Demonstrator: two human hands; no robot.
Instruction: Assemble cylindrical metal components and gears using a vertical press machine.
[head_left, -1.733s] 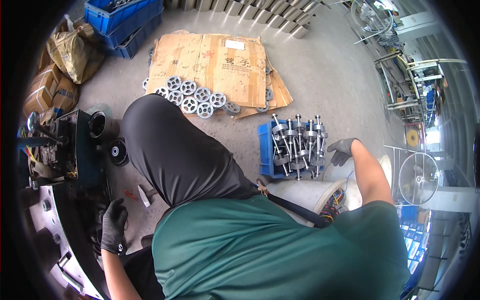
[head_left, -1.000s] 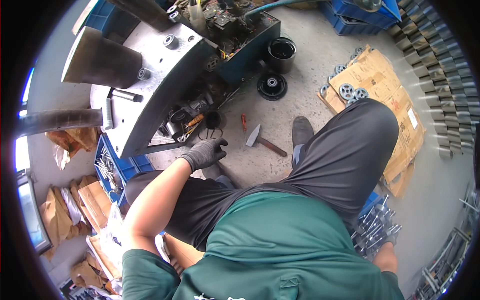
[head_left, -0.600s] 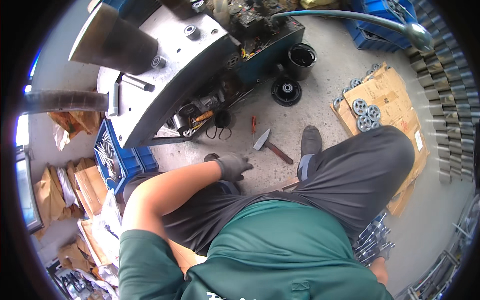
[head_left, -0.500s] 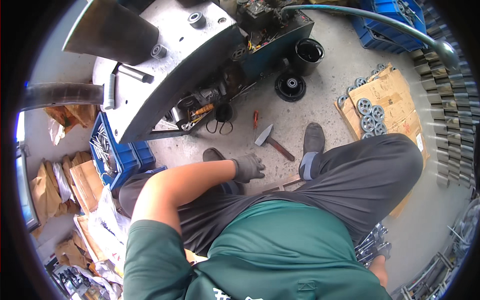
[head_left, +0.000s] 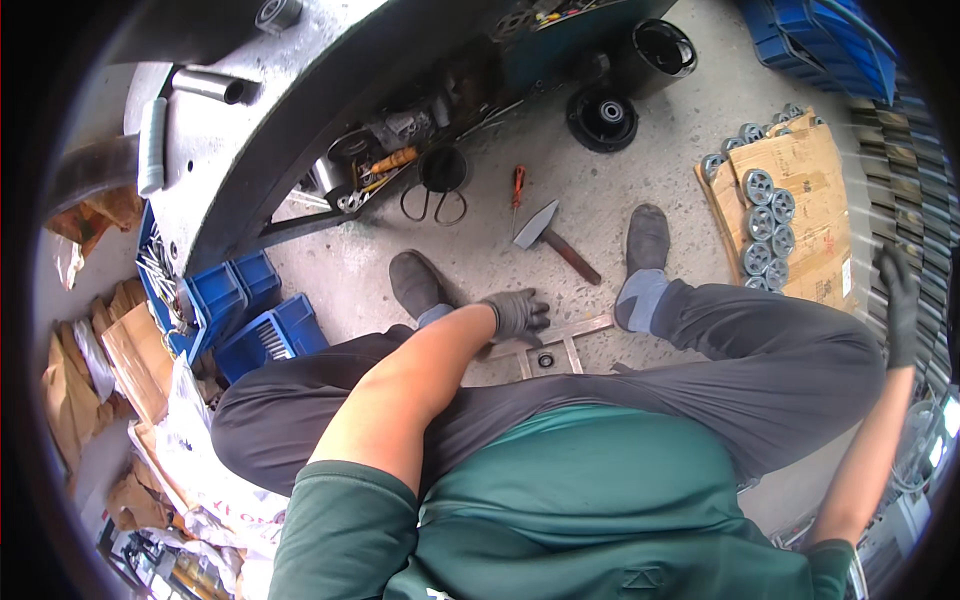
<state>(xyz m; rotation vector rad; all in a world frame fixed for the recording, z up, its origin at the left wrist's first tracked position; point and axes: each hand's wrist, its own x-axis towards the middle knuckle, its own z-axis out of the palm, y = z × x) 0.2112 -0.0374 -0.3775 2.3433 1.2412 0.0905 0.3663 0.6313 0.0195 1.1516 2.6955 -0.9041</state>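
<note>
My left hand, in a grey glove, hangs between my knees with its fingers loosely apart and nothing in them. Under and beside it lies a metal frame with a small round black part by it. At the far right my right hand, also gloved, reaches out with fingers stretched beside stacked metal pieces; I cannot tell whether it touches them. On the floor ahead are a hammer with a wooden handle and a red-handled screwdriver.
Spoked metal wheels lie on flattened cardboard at the right. A heavy steel table stands at the left, with blue bins below it. A black flanged part and a black cylinder stand farther ahead.
My right hand has swung up and outward from beside my right hip to the stacked metal pieces. My left hand has shifted slightly, staying between my knees. The view has tipped nearer my body.
</note>
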